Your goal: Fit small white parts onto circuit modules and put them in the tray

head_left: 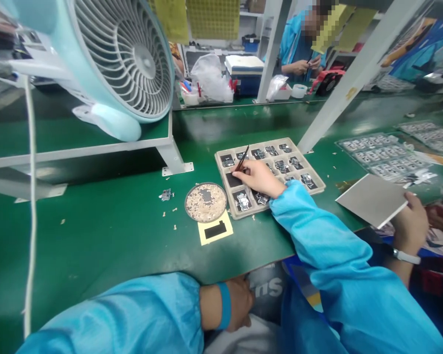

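Black tweezers (244,156) are pinched in my right hand (258,176), over a bare compartment near the left side of the beige divided tray (226,200). Small metal-and-black parts (242,200) lie in most of the visible compartments; my hand and sleeve hide some of them. Down at my lap, below the table edge, my left hand (237,304) is closed with its fingers curled. Its palm is hidden, so I cannot make out anything in it. A blue band circles that wrist.
Left of the tray are a round dish (206,202) of small tan pieces, a yellow label (216,229) and one loose part (166,195). A fan (125,59) stands on a raised shelf. At right, another person's hand (411,223) holds a flat grey panel (371,199). Clear trays (386,155) lie beyond.
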Motion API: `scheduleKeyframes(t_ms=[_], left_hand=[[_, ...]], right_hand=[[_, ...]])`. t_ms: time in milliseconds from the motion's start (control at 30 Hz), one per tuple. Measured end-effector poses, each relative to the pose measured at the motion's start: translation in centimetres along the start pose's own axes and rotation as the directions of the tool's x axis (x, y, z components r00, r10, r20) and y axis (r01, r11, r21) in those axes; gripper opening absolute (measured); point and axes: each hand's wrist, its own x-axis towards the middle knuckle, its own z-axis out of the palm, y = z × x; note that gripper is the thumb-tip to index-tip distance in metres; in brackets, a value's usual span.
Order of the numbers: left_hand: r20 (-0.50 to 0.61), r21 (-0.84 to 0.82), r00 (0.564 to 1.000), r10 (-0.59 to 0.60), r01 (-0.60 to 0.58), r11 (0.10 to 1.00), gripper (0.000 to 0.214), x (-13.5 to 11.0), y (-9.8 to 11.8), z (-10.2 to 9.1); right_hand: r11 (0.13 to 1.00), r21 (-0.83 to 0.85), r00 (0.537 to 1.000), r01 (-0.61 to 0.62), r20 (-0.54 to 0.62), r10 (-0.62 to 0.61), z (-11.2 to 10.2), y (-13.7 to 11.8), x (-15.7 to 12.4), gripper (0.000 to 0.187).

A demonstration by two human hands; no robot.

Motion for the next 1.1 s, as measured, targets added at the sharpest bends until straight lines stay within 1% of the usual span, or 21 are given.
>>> scheduleKeyframes(t_ms=[100,233,400,600,700,833,933,1100], left_hand=[[0.085,0.083,0.996,-0.01,0.003,0.997,0.056,0.0,0.2,-0.5],[0.095,0.091,0.995,-0.018,0.01,0.996,0.056,-0.1,0.3,-1.3],[0.115,0.094,0.993,0.006,-0.017,0.995,0.055,0.0,0.3,-1.3],[0.165,0.089,0.986,-0.001,-0.014,0.996,0.058,0.0,0.3,-1.4],[0.15,0.08,0.989,-0.012,0.0,0.997,0.057,0.1,0.2,-1.3],[0.105,0.083,0.994,0.024,-0.032,0.996,0.055,0.1,0.1,-1.2],[0.121,0.084,0.992,0.037,-0.048,0.995,0.054,-0.1,0.1,-1.5],[0.124,0.091,0.992,0.014,-0.025,0.996,0.054,-0.2,0.3,-1.8]], right_hand=[[0.999,0.027,0.999,0.017,-0.031,-0.016,0.1,0.2,0.0,0.017],[0.997,0.064,0.997,0.044,-0.065,-0.04,0.3,0.7,0.1,0.015],[0.997,0.05,0.996,0.056,-0.07,-0.052,0.5,1.1,0.3,0.014],[0.997,0.002,0.994,0.073,-0.08,-0.073,0.2,0.7,0.1,0.015],[0.995,-0.043,0.992,0.09,-0.083,-0.094,0.1,0.4,0.0,0.014],[0.991,-0.083,0.992,0.104,-0.06,-0.109,0.1,0.2,-0.1,0.014],[0.989,-0.111,0.993,0.1,-0.046,-0.106,0.1,0.2,-0.1,0.014],[0.979,-0.17,0.994,0.109,-0.005,-0.111,-0.2,-0.2,-0.3,0.018]])
